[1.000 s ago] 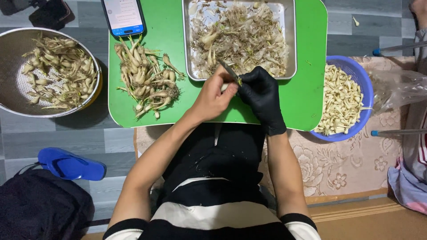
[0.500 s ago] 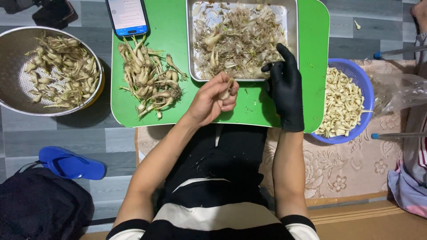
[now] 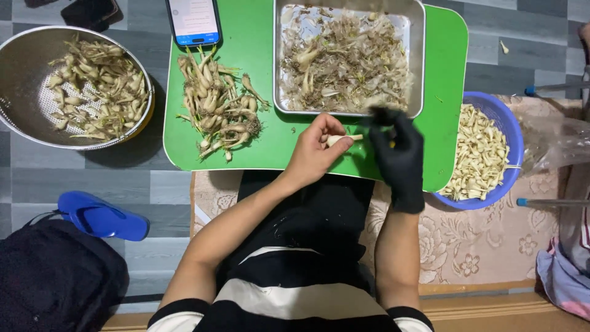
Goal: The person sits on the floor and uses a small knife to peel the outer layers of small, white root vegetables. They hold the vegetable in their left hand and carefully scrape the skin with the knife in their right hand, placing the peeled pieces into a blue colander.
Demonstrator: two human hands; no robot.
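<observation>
My bare left hand (image 3: 314, 154) pinches a small pale peeled bulb (image 3: 342, 140) over the front of the green board (image 3: 246, 37). Just to its right is my right hand (image 3: 398, 157) in a black glove. Its fingertips are blurred near the front rim of the metal tray (image 3: 418, 67) full of skins and roots. I cannot make out whether the glove holds anything. A pile of unpeeled bulbs with roots (image 3: 218, 110) lies on the board to the left of my hands.
A metal colander (image 3: 18, 98) holding more rooted bulbs sits on the floor at left. A blue basket (image 3: 511, 129) of peeled bulbs is at right. A phone (image 3: 193, 21) lies on the board's far edge. A blue slipper (image 3: 101, 215) and a black bag (image 3: 55, 276) lie at lower left.
My gloved right hand went from the bulb to the tray's front rim and has drawn back toward my left hand. My left hand has turned the bulb to point right. The view shifted slightly.
</observation>
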